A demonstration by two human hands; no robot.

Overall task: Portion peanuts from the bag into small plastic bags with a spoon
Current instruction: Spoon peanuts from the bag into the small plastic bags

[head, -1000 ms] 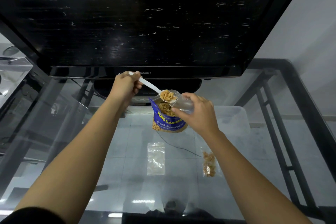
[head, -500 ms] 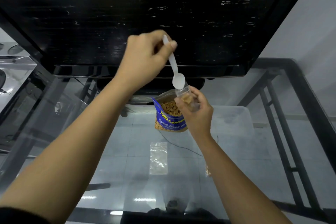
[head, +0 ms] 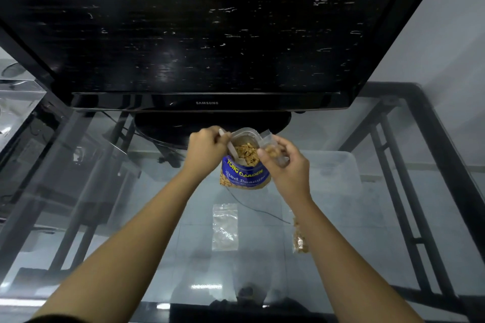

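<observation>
Here, the left hand (head: pixel 207 145) grips a white spoon (head: pixel 231 148) dipped into the open peanut bag (head: pixel 245 170), which stands on the glass table (head: pixel 105 217); at the bag's 3 o'clock, the right hand (head: pixel 286 165) pinches a small plastic bag (head: pixel 273 151) holding peanuts.

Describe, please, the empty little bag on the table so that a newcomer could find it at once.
Start at the big black TV on the glass table and come toward the camera past the blue peanut bag. The empty bag lies flat on the glass between the forearms. Unlike the small bag to its right, and the one in the right hand, it holds no peanuts.
</observation>
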